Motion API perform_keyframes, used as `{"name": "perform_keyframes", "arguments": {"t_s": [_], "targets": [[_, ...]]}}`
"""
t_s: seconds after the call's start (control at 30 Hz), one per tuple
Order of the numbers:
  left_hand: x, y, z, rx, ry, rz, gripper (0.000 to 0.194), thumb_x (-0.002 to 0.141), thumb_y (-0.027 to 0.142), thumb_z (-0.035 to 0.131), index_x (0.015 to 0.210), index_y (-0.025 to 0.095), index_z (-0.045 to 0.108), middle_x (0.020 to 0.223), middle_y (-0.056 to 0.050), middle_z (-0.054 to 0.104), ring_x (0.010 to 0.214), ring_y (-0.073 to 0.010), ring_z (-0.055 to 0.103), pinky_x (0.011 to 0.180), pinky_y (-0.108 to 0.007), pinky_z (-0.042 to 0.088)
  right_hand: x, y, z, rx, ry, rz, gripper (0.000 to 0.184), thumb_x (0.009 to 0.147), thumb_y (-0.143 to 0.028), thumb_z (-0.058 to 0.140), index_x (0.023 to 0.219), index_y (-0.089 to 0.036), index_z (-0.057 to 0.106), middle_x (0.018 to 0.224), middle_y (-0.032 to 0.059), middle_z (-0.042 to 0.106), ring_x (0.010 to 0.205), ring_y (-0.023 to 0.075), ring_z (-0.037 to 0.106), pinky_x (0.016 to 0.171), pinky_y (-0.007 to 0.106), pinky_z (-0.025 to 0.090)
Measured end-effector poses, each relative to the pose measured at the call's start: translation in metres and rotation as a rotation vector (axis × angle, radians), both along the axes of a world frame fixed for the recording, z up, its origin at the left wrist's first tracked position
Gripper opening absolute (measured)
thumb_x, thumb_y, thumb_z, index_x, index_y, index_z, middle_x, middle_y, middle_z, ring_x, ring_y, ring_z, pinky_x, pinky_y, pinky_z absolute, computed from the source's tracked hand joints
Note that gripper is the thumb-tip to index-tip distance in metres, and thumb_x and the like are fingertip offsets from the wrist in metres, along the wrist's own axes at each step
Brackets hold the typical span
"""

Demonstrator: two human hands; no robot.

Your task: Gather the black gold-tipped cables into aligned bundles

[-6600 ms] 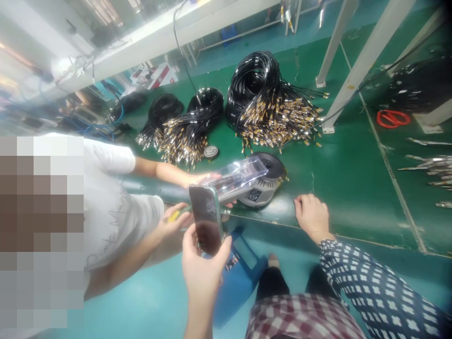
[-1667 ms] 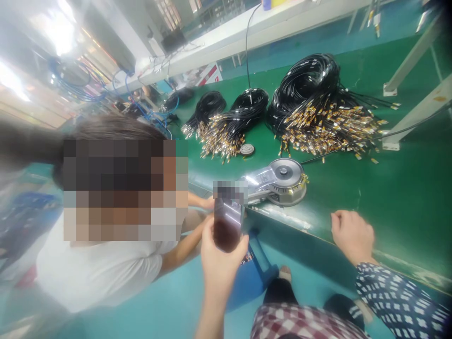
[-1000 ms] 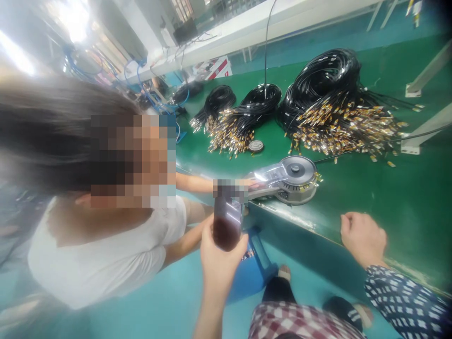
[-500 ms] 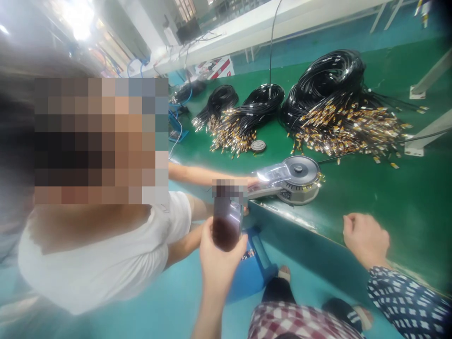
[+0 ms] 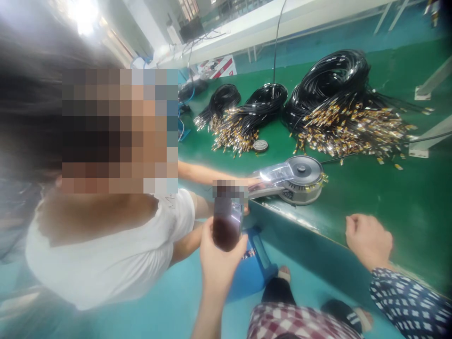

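Black-faced smartphone (image 5: pixel 226 226) sits in the left hand (image 5: pixel 221 256), fingers clamped round its lower end — a knock from the co-worker's forearm (image 5: pixel 187 245), just beside that grip, could jar it loose. Well right of it, the right hand (image 5: pixel 370 239) rests on the green bench (image 5: pixel 409 202), fingers curled together.

- Bright now: a white light (image 5: pixel 84 16) flares at far left.
- Glare streaks the phone (image 5: pixel 228 221) in my left hand (image 5: pixel 222 256) and the clear cover (image 5: pixel 277 173).
- Shadow darkens the floor (image 5: pixel 294 254) below the green bench (image 5: pixel 337 193).
- Co-worker's hair (image 5: pixel 28 117) blurs at left, overlapped by pixelated blocks (image 5: pixel 120 132).
- Far right corner's black, and I see stretched edges.
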State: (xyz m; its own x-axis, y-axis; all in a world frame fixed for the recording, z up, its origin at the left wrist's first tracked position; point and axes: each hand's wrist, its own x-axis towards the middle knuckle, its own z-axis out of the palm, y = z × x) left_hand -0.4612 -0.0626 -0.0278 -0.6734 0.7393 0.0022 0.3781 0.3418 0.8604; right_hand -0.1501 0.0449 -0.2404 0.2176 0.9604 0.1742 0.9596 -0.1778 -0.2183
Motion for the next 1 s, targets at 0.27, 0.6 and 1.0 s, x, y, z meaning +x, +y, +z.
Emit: {"name": "perform_keyframes", "arguments": {"t_s": [0.27, 0.6, 1.0], "targets": [[-0.0021, -0.0011, 0.0013, 0.011, 0.015, -0.012, 0.062, 0.059, 0.034, 0.08, 0.113, 0.018, 0.054, 0.107, -0.011, 0.067, 0.099, -0.0285, 0.066, 0.082, -0.041, 0.055, -0.0003, -0.0002, -0.0005, 0.001, -0.007, -0.005, 0.039, 0.095, -0.038, 0.032, 0.088, -0.017, 0.064, 0.089, 0.0127, 0.064, 0.083, 0.0262, 0.056, 0.063, 0.036, 0.03], [-0.0034, -0.0033, 0.002, -0.008, 0.036, -0.029, 0.062, 0.061, 0.035, 0.079, 0.114, 0.018, 0.053, 0.105, -0.01, 0.066, 0.096, -0.0263, 0.065, 0.082, -0.038, 0.055, -0.0028, -0.0021, 0.0057, -0.032, 0.003, -0.007, 0.035, 0.095, -0.036, 0.035, 0.091, -0.016, 0.064, 0.09, 0.0127, 0.064, 0.086, 0.0259, 0.057, 0.067, 0.037, 0.032], [-0.0038, -0.0017, 0.0037, 0.004, 0.037, -0.036, 0.061, 0.061, 0.035, 0.079, 0.114, 0.018, 0.054, 0.103, -0.009, 0.067, 0.093, -0.0251, 0.066, 0.079, -0.036, 0.055, -0.0052, -0.0027, 0.0093, -0.066, -0.013, -0.027, 0.033, 0.096, -0.035, 0.037, 0.092, -0.016, 0.064, 0.092, 0.011, 0.064, 0.087, 0.0245, 0.057, 0.068, 0.035, 0.031]]}}
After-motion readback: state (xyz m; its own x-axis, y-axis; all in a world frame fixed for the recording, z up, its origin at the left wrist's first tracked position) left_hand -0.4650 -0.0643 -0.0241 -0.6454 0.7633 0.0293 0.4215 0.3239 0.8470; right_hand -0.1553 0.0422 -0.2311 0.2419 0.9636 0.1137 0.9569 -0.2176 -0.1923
